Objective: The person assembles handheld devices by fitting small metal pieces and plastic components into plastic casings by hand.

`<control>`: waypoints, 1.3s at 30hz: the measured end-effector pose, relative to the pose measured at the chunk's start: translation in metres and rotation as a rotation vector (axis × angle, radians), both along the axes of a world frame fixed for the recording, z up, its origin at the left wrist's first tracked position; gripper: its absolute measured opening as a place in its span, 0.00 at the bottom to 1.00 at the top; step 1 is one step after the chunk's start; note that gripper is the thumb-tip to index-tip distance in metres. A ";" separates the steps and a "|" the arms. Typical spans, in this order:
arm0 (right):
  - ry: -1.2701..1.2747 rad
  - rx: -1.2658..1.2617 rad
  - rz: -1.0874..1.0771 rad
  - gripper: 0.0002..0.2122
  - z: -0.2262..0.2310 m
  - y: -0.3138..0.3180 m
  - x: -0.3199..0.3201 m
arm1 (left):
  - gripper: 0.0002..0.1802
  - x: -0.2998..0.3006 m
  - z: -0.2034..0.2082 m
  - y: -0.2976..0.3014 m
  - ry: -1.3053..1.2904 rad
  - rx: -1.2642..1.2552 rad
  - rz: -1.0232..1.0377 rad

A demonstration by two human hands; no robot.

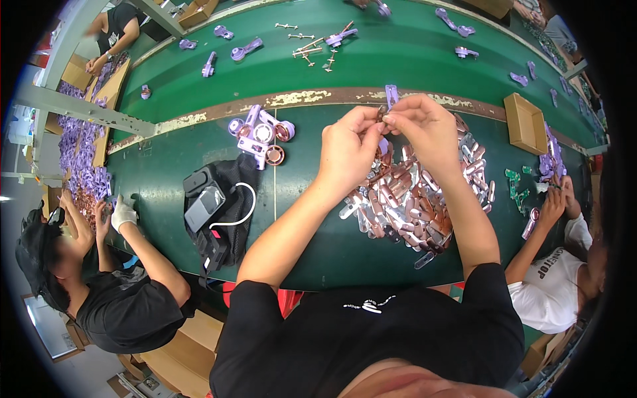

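My left hand (350, 147) and my right hand (428, 132) meet above the workbench, thumbs and fingertips pinched together. Between them is a purple handheld fan part (391, 94); its narrow end sticks up past my fingers and the rest is mostly covered by them. A small dark brown piece (382, 113) shows at the fingertips, too small to name. Under and beside my right forearm spreads a heap of elongated, shiny brown and clear covers (405, 205). To the left of my hands lies a cluster of purple fans (263, 132), some with brown round grilles.
A black bag with devices and a white cable (240, 222) lies left. Beyond a worn ledge (292, 97), a green conveyor belt (371, 66) carries scattered purple fans and thin metallic parts. A cardboard box (524, 126) stands right, near green circuit boards (514, 189). Co-workers sit on both sides.
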State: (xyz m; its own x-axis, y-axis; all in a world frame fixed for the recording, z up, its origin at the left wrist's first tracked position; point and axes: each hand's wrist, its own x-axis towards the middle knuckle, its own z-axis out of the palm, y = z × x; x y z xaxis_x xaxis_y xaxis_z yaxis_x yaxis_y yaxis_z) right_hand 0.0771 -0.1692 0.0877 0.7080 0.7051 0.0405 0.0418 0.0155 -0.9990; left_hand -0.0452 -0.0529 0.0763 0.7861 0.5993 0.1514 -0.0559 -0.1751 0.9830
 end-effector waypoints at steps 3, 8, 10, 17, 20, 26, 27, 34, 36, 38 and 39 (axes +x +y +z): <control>-0.078 0.064 -0.005 0.08 -0.007 0.002 0.000 | 0.09 -0.001 0.003 0.001 0.032 -0.004 -0.050; 0.150 0.233 0.118 0.08 -0.013 0.001 0.006 | 0.12 -0.003 0.000 0.009 -0.119 -0.254 -0.257; 0.242 0.216 0.174 0.09 -0.012 -0.001 0.008 | 0.11 -0.004 0.004 0.011 -0.142 -0.284 -0.288; 0.090 -0.028 0.220 0.10 0.001 -0.007 0.030 | 0.08 0.000 -0.003 0.024 -0.140 -0.538 -0.250; -0.693 -0.437 -0.200 0.18 -0.005 -0.008 0.033 | 0.08 0.003 -0.005 0.032 -0.109 -0.557 -0.164; -0.880 -0.636 -0.106 0.21 -0.040 -0.002 0.022 | 0.12 0.002 -0.008 0.030 -0.025 -0.566 -0.076; -0.843 -0.612 -0.096 0.18 -0.041 -0.004 0.024 | 0.14 0.002 -0.010 0.030 -0.012 -0.546 -0.074; -0.052 -0.230 0.196 0.16 -0.006 -0.021 0.053 | 0.17 0.001 -0.001 0.029 0.077 -0.571 -0.070; 0.045 -0.032 0.310 0.17 0.016 -0.026 0.050 | 0.17 0.000 0.000 0.027 0.085 -0.631 -0.111; -0.018 0.072 0.303 0.17 0.021 -0.030 0.050 | 0.17 0.001 0.001 0.023 0.083 -0.678 -0.157; 0.018 0.048 0.337 0.16 0.027 -0.034 0.053 | 0.17 0.001 -0.001 0.022 0.076 -0.722 -0.185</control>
State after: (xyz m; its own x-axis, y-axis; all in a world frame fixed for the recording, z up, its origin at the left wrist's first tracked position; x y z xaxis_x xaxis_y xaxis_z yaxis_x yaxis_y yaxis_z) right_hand 0.1297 -0.2035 0.1147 0.4366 0.8970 0.0687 0.0089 0.0720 -0.9974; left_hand -0.0447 -0.0305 0.0753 0.8762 0.3863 -0.2883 0.0511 0.5203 0.8525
